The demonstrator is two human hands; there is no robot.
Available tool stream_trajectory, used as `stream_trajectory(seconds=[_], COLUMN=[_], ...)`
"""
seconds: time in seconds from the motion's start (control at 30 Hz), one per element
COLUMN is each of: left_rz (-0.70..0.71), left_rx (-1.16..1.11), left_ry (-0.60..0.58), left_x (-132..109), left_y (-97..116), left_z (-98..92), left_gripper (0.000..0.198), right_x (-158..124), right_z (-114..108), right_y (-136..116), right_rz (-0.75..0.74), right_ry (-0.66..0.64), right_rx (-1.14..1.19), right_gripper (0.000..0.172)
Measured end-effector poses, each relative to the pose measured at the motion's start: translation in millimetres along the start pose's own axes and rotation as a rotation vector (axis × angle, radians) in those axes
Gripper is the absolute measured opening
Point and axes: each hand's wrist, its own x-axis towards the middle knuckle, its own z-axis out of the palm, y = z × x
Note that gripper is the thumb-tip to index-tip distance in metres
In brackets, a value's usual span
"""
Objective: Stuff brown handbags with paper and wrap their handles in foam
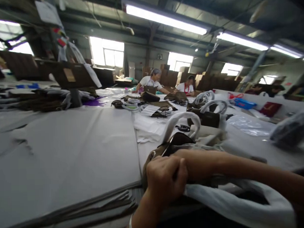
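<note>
A dark brown handbag point(150, 162) lies at the table's near edge in front of me, its upright handle point(184, 116) wrapped in white. A second white-wrapped loop point(235, 204) curves out on the near side. My left hand point(165, 175), with a pale band at the wrist, is closed in a fist on the bag's edge. My right hand point(182, 156) reaches in from the right, against the bag just behind the left. Its fingers are hidden by the left hand and the bag.
Several more wrapped bags point(204, 117) lie farther along the white table point(81, 159). Two people point(151, 82) work across it. A blue basket point(245, 104) and a plastic-wrapped bundle point(292, 129) are on the right. A dark board point(73, 75) stands on a post at left.
</note>
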Motion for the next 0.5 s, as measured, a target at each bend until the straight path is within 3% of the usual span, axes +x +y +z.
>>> stream_trajectory(seconds=[0.03, 0.07, 0.1, 0.13, 0.2, 0.23, 0.27, 0.33, 0.37, 0.4, 0.5], left_rz=[-0.044, -0.095, -0.150, -0.200, -0.264, -0.265, -0.245, -0.155, -0.099, -0.046, 0.041], left_rx=[0.077, 0.165, 0.252, 0.320, 0.348, 0.298, 0.211, -0.020, -0.129, -0.208, -0.221], left_ry=[-0.060, -0.130, -0.201, -0.280, -0.433, -0.499, -0.553, -0.638, -0.686, -0.753, -0.999], left_x=[3, 7, 11, 16, 29, 37, 45, 63, 72, 79, 92], left_y=[-3, -6, -7, -8, -5, -1, 5, 22, 32, 43, 69], left_z=[-4.6, -8.0, -10.4, -12.0, -13.2, -12.8, -11.4, -5.4, -0.3, 6.4, 35.9], left_gripper=[0.031, 0.031, 0.032, 0.031, 0.021, 0.015, 0.013, 0.021, 0.026, 0.033, 0.080], right_x=[-6, -18, -36, -59, -113, -140, -164, -198, -206, -209, -193], right_z=[-21, -44, -65, -83, -107, -111, -109, -93, -79, -64, -20], right_y=[0, 3, 9, 18, 45, 63, 81, 117, 131, 143, 150], right_rz=[-0.121, -0.212, -0.250, -0.219, 0.038, 0.164, 0.272, 0.422, 0.449, 0.407, 0.266], right_ry=[-0.107, -0.117, -0.002, 0.232, 0.822, 0.983, 1.048, 1.000, 0.894, 0.791, 0.810], right_rx=[-0.036, -0.090, -0.178, -0.281, -0.461, -0.478, -0.432, -0.223, -0.068, 0.091, 0.203], right_gripper=[0.022, 0.028, 0.032, 0.033, 0.033, 0.032, 0.033, 0.031, 0.035, 0.040, 0.037])
